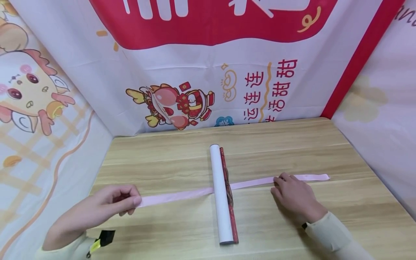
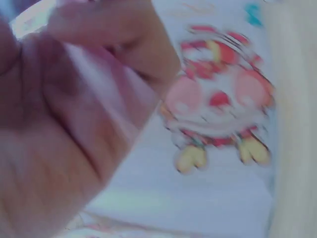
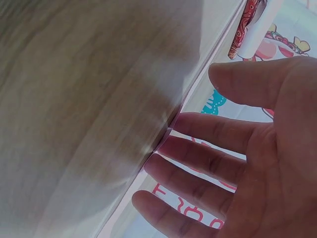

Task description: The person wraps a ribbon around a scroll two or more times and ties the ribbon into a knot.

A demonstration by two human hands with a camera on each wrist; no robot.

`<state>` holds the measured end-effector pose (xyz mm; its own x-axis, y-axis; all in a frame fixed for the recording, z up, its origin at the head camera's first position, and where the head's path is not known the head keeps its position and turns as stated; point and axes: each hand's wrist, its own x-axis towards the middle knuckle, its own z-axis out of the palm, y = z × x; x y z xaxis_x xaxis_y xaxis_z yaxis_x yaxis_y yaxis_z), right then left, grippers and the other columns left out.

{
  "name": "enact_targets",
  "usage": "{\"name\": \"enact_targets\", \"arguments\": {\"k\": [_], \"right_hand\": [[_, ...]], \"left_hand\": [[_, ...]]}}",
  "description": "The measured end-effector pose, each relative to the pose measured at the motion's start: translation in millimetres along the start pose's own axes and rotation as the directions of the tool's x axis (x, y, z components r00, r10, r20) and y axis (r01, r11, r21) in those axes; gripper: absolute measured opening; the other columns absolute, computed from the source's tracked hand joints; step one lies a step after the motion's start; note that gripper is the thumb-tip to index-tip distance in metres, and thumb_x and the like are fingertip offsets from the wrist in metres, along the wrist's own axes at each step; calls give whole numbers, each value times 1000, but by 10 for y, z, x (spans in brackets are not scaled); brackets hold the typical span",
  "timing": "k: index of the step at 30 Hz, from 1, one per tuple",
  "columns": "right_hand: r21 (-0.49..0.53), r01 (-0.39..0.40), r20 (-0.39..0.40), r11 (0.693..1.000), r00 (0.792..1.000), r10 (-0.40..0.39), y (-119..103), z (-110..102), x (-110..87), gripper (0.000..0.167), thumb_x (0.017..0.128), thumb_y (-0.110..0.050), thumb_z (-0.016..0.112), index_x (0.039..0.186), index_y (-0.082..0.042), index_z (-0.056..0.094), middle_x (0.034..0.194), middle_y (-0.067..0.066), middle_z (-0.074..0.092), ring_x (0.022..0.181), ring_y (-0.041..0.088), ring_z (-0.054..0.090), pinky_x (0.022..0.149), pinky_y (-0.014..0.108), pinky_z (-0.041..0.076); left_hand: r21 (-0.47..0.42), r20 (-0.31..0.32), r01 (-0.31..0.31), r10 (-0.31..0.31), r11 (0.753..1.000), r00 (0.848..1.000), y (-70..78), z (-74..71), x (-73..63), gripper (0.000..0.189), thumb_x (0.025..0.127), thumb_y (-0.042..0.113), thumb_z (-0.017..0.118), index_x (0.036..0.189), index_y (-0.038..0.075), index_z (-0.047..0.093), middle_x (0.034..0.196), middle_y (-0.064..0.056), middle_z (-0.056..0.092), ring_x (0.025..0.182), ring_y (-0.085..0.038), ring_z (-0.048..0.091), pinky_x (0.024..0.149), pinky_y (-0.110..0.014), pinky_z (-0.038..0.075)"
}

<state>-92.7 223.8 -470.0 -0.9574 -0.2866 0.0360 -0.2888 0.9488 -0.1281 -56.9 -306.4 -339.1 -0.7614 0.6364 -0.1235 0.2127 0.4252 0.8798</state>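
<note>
A pink ribbon (image 1: 253, 183) stretches across the wooden table, passing beneath a white tube (image 1: 221, 202) and a red patterned rod (image 1: 233, 220). The tube and rod lie side by side, lengthwise in front of the person. My left hand (image 1: 110, 202) pinches the ribbon's left end between thumb and fingers; in the left wrist view the ribbon (image 2: 116, 91) shows within that hand. On the other side, my right hand (image 1: 294, 195) rests on the ribbon near its right end. Its fingers (image 3: 208, 158) are extended, with the fingertips at the strip in the right wrist view.
The wood-grain table (image 1: 169, 155) is bounded by a printed white cloth (image 1: 182, 57) at the back and by cloths on both sides. A small black and yellow tag (image 1: 105, 238) hangs by the left sleeve.
</note>
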Motion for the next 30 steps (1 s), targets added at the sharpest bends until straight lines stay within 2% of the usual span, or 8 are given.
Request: {"name": "enact_targets", "arguments": {"k": [5, 7, 10, 14, 17, 24, 26, 30], "right_hand": [[-4, 1, 9, 1000, 1000, -1, 14, 3, -24, 42, 102, -31, 65, 130, -1, 71, 126, 16, 70, 104, 35, 69, 83, 52, 59], [-10, 7, 1, 1000, 1000, -7, 15, 7, -32, 42, 102, -31, 65, 130, 0, 71, 124, 16, 70, 102, 35, 69, 82, 52, 59], [-14, 17, -22, 1000, 1000, -17, 9, 12, -43, 41, 101, -30, 66, 129, 1, 71, 120, 16, 70, 102, 35, 70, 81, 52, 59], [-8, 20, -41, 1000, 999, -21, 0, 19, -44, 41, 101, -29, 66, 128, 2, 70, 117, 15, 70, 101, 34, 69, 82, 51, 59], [-5, 13, -42, 1000, 999, -13, 4, 27, -44, 41, 101, -29, 66, 128, 2, 70, 116, 15, 70, 100, 33, 68, 82, 51, 58], [-5, 6, -42, 1000, 999, -6, 4, 35, -48, 40, 101, -28, 67, 128, 2, 70, 116, 15, 70, 100, 33, 68, 84, 52, 58], [-7, 8, -46, 1000, 999, -8, 10, 42, -43, 41, 101, -29, 67, 127, 2, 70, 116, 16, 70, 100, 33, 68, 84, 52, 58], [-3, 9, -56, 1000, 998, -9, 10, 49, -30, 41, 101, -29, 67, 127, 2, 71, 116, 16, 70, 100, 33, 69, 84, 52, 58]], "left_hand": [[-103, -60, -64, 58, 993, 997, 302, 53, 37, 18, 109, 1, 50, 103, 8, 66, 80, -6, 62, 66, -22, 53, 54, -32, 48], [-130, -83, -86, 75, 988, 994, 428, 103, 148, 16, 109, 2, 51, 104, 5, 66, 83, -3, 66, 68, -20, 56, 57, -32, 52], [-147, -124, -52, 34, 988, 992, 657, 191, 397, 13, 108, 11, 58, 105, 4, 69, 87, -4, 71, 70, -15, 60, 62, -30, 56], [-140, -144, 17, -37, 990, 989, 930, 298, 819, 22, 105, 27, 66, 108, 7, 72, 94, -10, 74, 73, -14, 62, 68, -28, 57], [-142, -126, 5, -23, 990, 992, 1036, 380, 1198, 23, 104, 29, 68, 112, 8, 74, 97, -12, 74, 74, -15, 61, 69, -26, 55], [-292, -55, -41, 26, 955, 998, 1112, 640, 2150, 24, 105, 21, 67, 120, 4, 74, 98, -4, 75, 78, -13, 62, 70, -22, 53], [-314, -41, -19, 6, 949, 999, 1114, 716, 2415, 24, 105, 21, 66, 119, 4, 75, 99, -5, 77, 80, -12, 65, 71, -22, 53], [-274, 5, 56, -57, 960, 998, 1058, 865, 2881, 25, 107, 24, 64, 121, 7, 76, 107, -6, 80, 86, -10, 70, 81, -30, 58]]}}
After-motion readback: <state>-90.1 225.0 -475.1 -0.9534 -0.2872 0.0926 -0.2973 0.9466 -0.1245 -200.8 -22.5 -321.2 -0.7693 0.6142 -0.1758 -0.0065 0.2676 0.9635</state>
